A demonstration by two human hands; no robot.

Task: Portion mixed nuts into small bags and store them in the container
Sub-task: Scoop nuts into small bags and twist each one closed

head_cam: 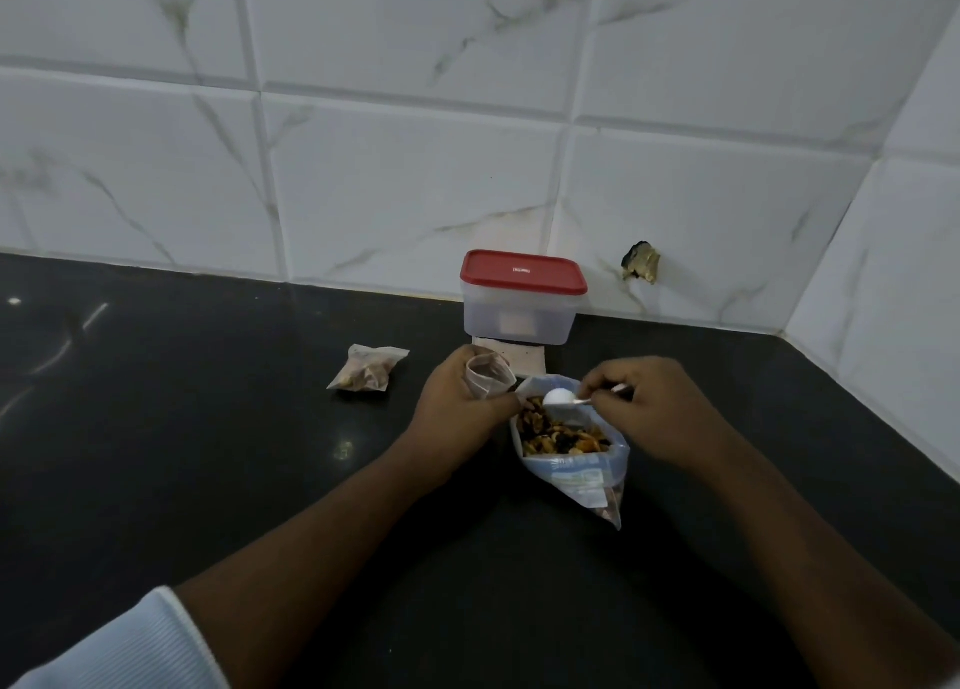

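Note:
A large open bag of mixed nuts (569,447) lies on the black counter (208,428). My right hand (649,402) grips a metal spoon (563,397) whose bowl hovers over the nuts. My left hand (462,402) holds a small clear bag (488,374) open right beside the big bag's mouth. One filled small bag (368,375) rests on the counter to the left. A clear container with a red lid (522,299) stands shut against the wall behind my hands.
Several flat empty small bags (519,358) lie in front of the container. White marble-look tiles form the back wall and a right side wall (883,283), with a chipped hole (641,262) near the corner.

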